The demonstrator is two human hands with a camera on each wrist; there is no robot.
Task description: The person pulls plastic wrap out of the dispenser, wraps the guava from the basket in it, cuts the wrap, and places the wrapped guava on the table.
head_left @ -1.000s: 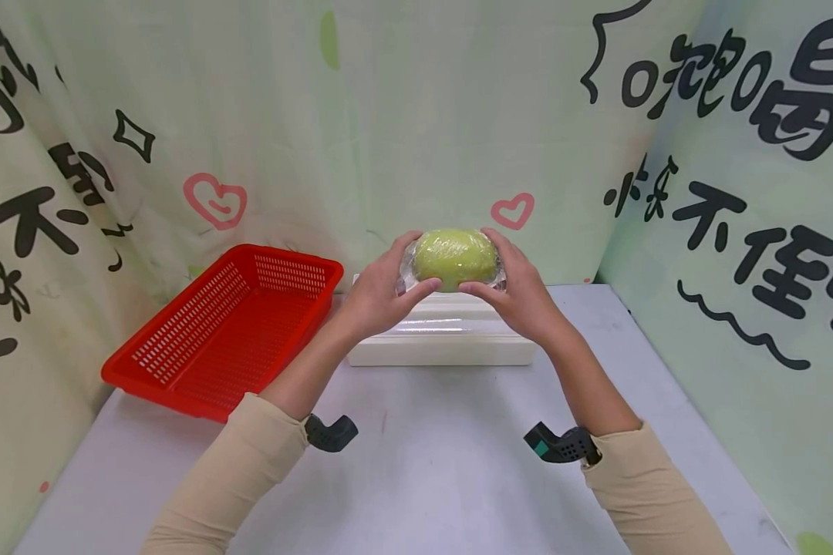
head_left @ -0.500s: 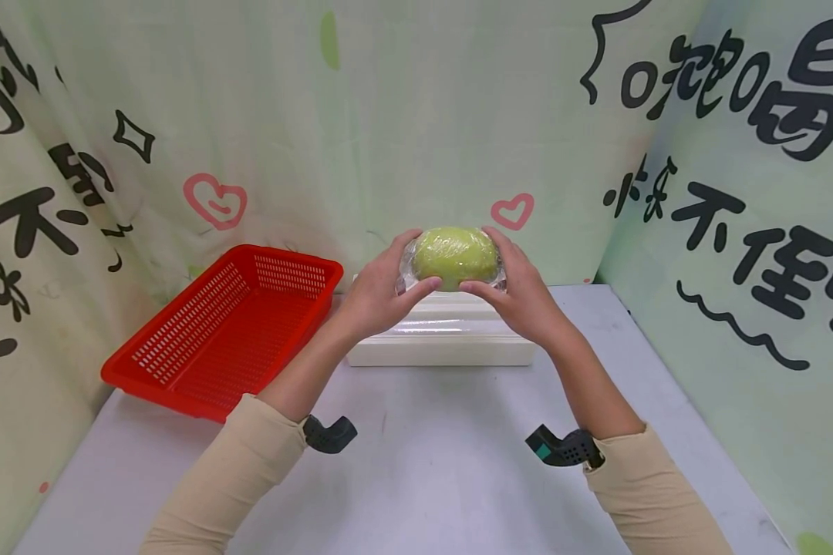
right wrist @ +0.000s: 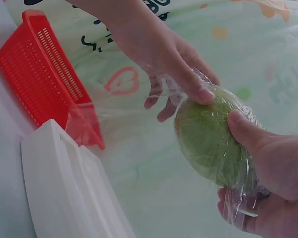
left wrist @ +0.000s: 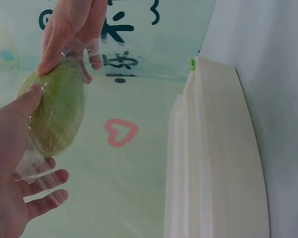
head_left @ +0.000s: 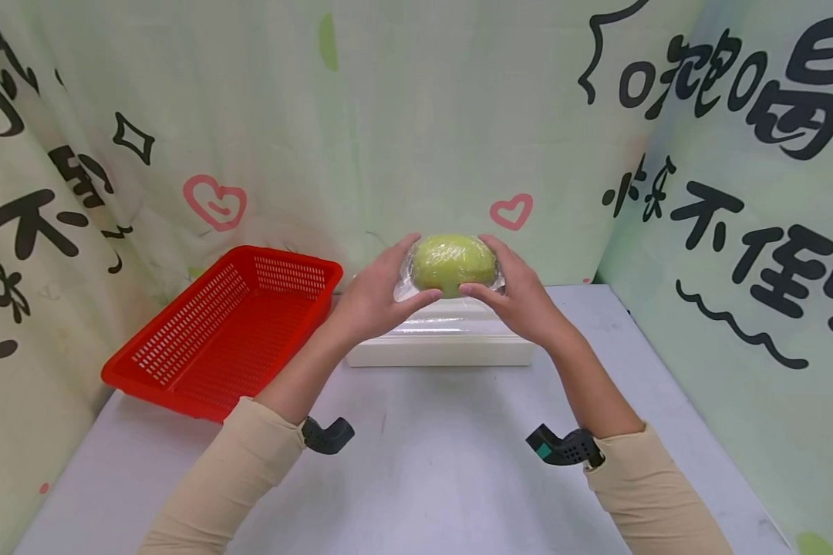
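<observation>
A green oval fruit (head_left: 454, 264), its exact kind unclear, is wrapped in clear cling film and held up between both hands in the head view. My left hand (head_left: 375, 299) grips its left end, thumb on the near side. The right hand (head_left: 527, 301) holds the opposite end in the same way. Loose film (left wrist: 31, 163) hangs at the fruit's end by the left fingers in the left wrist view. Behind and below the hands stands a white cling film dispenser (head_left: 440, 352), with a strip of shiny film on top. Its back part is hidden by the fruit and hands.
To the left, a red perforated plastic basket (head_left: 215, 339) sits on the white table (head_left: 416, 462), close to the left forearm. Printed curtains (head_left: 416, 116) enclose the table at the back and sides.
Both hands have lowered the fruit slightly over the last half second, and it appears a little tilted. Basket and dispenser stay where they were.
</observation>
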